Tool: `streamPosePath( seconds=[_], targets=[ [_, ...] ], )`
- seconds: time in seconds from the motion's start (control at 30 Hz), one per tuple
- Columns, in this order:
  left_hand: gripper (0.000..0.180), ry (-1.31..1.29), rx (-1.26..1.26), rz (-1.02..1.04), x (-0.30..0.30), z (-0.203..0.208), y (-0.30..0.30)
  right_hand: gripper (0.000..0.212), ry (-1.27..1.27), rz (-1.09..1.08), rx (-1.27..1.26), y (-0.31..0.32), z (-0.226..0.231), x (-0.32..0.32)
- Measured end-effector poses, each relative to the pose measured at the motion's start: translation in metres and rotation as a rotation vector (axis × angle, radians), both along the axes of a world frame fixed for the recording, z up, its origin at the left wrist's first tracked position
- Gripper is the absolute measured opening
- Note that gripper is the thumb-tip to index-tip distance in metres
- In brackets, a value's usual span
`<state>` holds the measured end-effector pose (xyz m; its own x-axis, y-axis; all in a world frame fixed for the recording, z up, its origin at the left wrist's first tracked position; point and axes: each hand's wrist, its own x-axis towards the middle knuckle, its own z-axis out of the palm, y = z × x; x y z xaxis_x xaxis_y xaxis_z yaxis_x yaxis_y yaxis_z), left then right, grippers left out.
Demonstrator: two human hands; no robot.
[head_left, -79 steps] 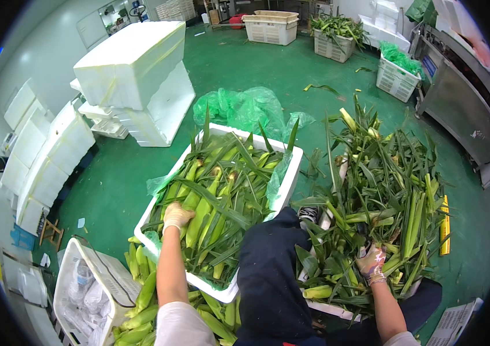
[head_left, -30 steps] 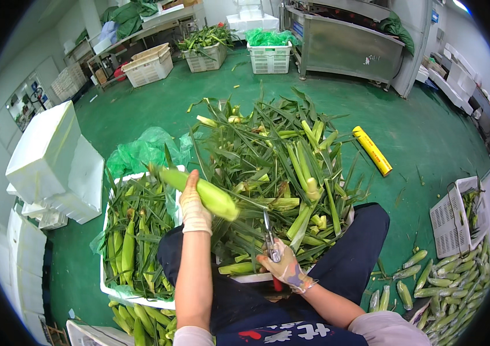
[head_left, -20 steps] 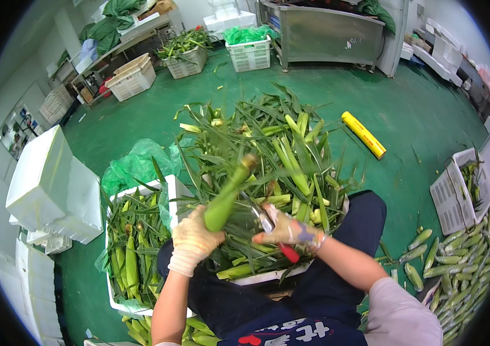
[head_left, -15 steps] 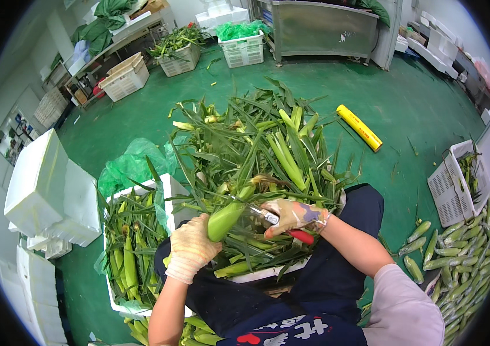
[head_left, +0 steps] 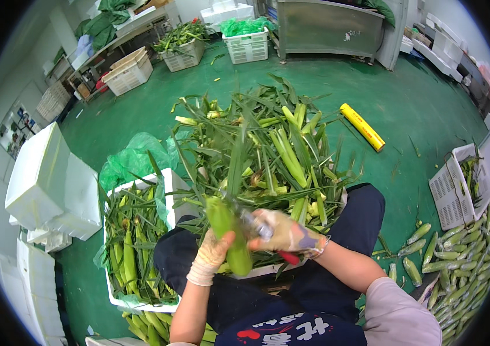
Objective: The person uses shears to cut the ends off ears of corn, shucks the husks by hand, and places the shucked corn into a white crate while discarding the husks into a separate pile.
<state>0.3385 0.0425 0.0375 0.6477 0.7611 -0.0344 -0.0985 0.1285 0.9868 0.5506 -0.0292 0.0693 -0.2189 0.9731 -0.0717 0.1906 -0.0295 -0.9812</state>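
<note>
In my gloved left hand (head_left: 212, 254) is a green ear of corn (head_left: 229, 239), held upright with a slight lean, its upper end blurred by motion. A long leaf stands up just beyond that end. My gloved right hand (head_left: 285, 232) is closed around red-handled pruning shears (head_left: 256, 224). Their metal part points left at the ear's upper side; motion smears the blades, so whether they touch the husk I cannot tell. Under and beyond both hands lies a large heap of corn leaves and husk trimmings (head_left: 291, 155), between my knees.
A white foam box (head_left: 170, 196) of untrimmed corn stands at my left, by green plastic film (head_left: 135, 158). Stacked white foam boxes (head_left: 54, 190) rise farther left. Wrapped ears (head_left: 464, 265) pile up at right beside a white crate (head_left: 458, 190). A yellow roll (head_left: 363, 127) lies on the floor.
The ear has come lower and slightly right, swinging from leaning right to nearly upright. My left hand has turned and lowered with it; my right hand has shifted left and slightly down with the shears.
</note>
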Motion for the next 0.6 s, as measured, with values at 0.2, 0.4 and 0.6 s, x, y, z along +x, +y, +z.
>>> streamPosePath(
  seconds=[0.2,0.4,0.6],
  targets=[
    [0.057,-0.224,-0.234,0.451,-0.096,0.022,-0.038,0.030,0.611,-0.597,-0.031,-0.001,-0.008,0.023],
    [0.083,1.263,-0.220,0.891,-0.346,-0.029,-0.190,0.030,0.281,-0.448,-0.213,-0.044,-0.058,0.020],
    [0.042,1.605,-0.308,0.938,-0.381,-0.033,-0.149,0.027,0.274,-0.484,-0.401,-0.043,-0.058,-0.017]
  ],
)
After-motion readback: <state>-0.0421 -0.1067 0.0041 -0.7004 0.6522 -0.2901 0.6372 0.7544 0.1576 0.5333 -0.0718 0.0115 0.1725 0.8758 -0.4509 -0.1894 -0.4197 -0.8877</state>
